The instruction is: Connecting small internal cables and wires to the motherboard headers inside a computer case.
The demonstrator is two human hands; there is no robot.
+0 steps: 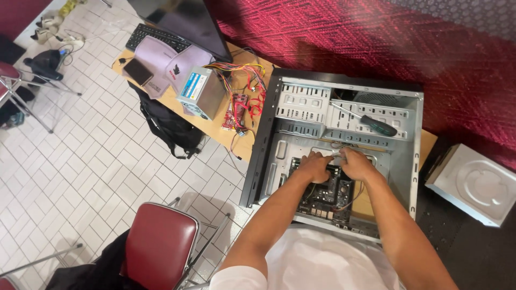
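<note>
PC case (pixel 414 161): open, side panel off, lying flat on worktop (pixel 215 126). Contents: motherboard (pixel 325 196) at lower centre; drive cage (pixel 303 102) at upper left; screwdriver (pixel 376 124), green/black handle, resting on upper bays, well apart from hands.

Left hand (pixel 314 165): on motherboard's upper edge, fingers curled down; can't tell if gripping anything.
Right hand (pixel 356 164): just beside left, also at board's upper edge, fingers bent; grip not visible. Hands close together, nearly touching.

Worktop, left of case: power supply (pixel 200 91), silver box w/ bundle of coloured wires (pixel 242 88); small red circuit board (pixel 235 115); keyboard (pixel 156 36); monitor (pixel 183 21), dark; phone (pixel 138 71) on pale cloth.

Right of case: optical drive (pixel 473 185), grey, on dark surface.

Room: white tiled floor (pixel 80 156); red-seat chair (pixel 158 244) near person; black backpack (pixel 169 126) under worktop edge; red patterned carpet (pixel 349 37) beyond case.
</note>
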